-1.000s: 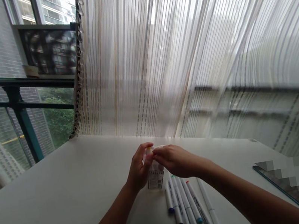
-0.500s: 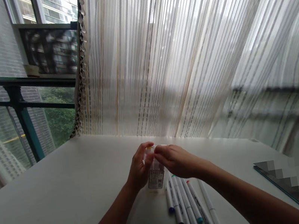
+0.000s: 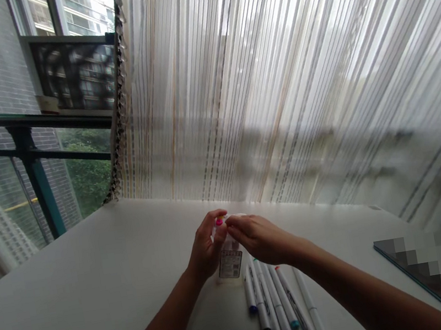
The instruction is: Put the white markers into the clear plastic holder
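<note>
Container (image 3: 233,242), clear plastic with a printed label (image 3: 231,265) turned toward the wearer, is positioned on the white surface (image 3: 99,296), just left of the far ends of the loose markers (image 3: 276,304). Slight tilt can't be ruled out from this angle. A pink cap (image 3: 219,222) is seen at the top, between the left thumb and fingers, with a bit of yellow just behind it; probably marker ends.

For the fiddling at the mouth: base best pressed flat on the surface, body braced from the left, finger work done from the right. Thin wall shouldn't be squeezed hard, it would likely flex and narrow the opening. Label side is best left facing back so the rim can be watched. Loose markers should be given some room, as they could be rolled by a stray wrist.

Hands: left hand (image 3: 206,246) is curved in a narrow C around the container's upper left side, thumb on the near face, fingers reaching over the top. Right hand (image 3: 259,236) is nearly closed, fingertips bunched at the upper right; whether rim or something small is pinched there can't be told
</note>
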Action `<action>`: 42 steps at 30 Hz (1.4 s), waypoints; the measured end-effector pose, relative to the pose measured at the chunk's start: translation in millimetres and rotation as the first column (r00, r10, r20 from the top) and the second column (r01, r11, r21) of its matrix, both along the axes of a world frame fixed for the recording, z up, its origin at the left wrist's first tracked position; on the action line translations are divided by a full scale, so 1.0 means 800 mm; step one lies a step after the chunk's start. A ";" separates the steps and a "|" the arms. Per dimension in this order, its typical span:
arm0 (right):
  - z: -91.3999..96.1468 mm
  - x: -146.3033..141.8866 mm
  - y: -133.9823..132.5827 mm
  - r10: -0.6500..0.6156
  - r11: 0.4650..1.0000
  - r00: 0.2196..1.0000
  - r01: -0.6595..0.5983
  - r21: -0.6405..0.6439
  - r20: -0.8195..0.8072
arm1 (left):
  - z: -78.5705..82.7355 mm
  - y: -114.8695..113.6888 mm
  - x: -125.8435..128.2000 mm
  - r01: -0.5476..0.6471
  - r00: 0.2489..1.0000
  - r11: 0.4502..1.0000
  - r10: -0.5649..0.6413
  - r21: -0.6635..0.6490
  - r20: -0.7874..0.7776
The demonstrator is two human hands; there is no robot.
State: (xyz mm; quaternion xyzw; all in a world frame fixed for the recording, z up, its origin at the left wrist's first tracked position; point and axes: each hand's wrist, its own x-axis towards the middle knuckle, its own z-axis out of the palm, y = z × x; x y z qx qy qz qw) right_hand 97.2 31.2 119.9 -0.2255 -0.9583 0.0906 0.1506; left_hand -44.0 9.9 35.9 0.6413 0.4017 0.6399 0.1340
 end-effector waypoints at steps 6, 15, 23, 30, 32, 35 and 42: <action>0.002 0.008 -0.013 -0.017 0.999 0.996 0.020 0.042 -0.085 | 0.001 -0.001 -0.001 0.011 1.000 1.000 -0.011 -0.007 0.011; -0.049 0.079 -0.012 -0.268 0.963 0.836 0.245 -0.112 -0.478 | 0.000 -0.002 0.001 0.041 0.998 0.996 -0.037 -0.077 0.048; -0.108 0.102 0.046 -0.493 0.869 0.803 0.476 -0.138 -0.334 | -0.002 -0.004 0.004 0.002 0.999 0.995 0.001 -0.097 0.038; -0.151 0.113 0.055 -0.530 0.846 0.783 0.516 -0.135 -0.326 | -0.016 0.002 0.004 0.065 0.985 0.989 -0.042 -0.134 0.168; -0.156 0.115 0.056 -0.555 0.832 0.789 0.522 -0.188 -0.263 | -0.022 0.005 0.003 0.089 0.970 0.985 -0.052 -0.146 0.237; -0.160 0.114 0.056 -0.566 0.817 0.805 0.519 -0.250 -0.178 | -0.030 0.010 0.000 0.141 0.941 0.971 -0.071 -0.192 0.331; -0.161 0.115 0.054 -0.546 0.824 0.826 0.499 -0.267 -0.139 | -0.030 0.011 -0.003 0.171 0.915 0.959 -0.070 -0.224 0.397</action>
